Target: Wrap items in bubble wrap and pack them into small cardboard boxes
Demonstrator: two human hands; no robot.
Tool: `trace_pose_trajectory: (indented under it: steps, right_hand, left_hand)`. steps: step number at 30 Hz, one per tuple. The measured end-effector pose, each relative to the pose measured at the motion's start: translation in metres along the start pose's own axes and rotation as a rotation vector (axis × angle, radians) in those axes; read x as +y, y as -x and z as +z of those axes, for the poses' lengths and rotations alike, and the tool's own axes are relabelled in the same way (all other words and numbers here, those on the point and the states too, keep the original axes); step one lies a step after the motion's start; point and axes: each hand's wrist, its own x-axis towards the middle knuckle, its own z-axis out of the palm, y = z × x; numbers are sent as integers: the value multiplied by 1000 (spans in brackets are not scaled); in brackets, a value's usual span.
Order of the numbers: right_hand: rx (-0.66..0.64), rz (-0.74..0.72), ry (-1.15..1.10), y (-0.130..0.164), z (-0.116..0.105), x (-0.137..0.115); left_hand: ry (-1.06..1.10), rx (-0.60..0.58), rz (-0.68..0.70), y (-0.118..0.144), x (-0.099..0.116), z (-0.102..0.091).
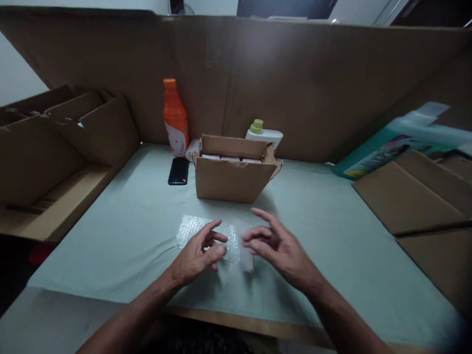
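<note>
A sheet of bubble wrap [190, 226] lies on the pale green cloth in front of the small cardboard box [230, 179]. Above its middle hovers my left hand [201, 250], fingers bent loosely and apart, with nothing visible in them. My right hand [282, 248] is at the right end of the wrap, index finger stretched out and the other fingers curled near the thumb. Close to those fingertips is a blurred, whitish, see-through patch [246, 258], too smeared to name. Tops of several pale packs [230, 159] show inside the open box.
Behind the box stand an orange bottle [176, 120] and a white bottle with a green cap [263, 133]. A black phone [178, 171] lies to its left. Cardboard boxes [40, 157] fill the left side; a teal jug [391, 142] and more cardboard [409, 196] are at right.
</note>
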Motion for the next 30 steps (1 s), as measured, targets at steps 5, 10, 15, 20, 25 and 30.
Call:
trace_pose_trajectory:
  steps: [5, 10, 15, 20, 25, 30]
  right_hand:
    - [-21, -72, 28, -20, 26, 6]
    - [77, -317, 578, -17, 21, 30]
    - [-91, -382, 990, -25, 53, 60]
    - [-74, -355, 1092, -27, 62, 74]
    - [-100, -359, 1081, -31, 60, 70]
    - [-42, -448, 952, -30, 50, 76]
  left_hand:
    - [-175, 234, -30, -17, -9, -15]
    - [-611, 308, 11, -9, -23, -47]
    - [-1046, 340, -122, -2, -29, -62]
    - [-1298, 414, -6, -1, -27, -63]
    - [-1459, 246, 282, -2, -27, -57]
    - [-1434, 110, 240, -8, -34, -59]
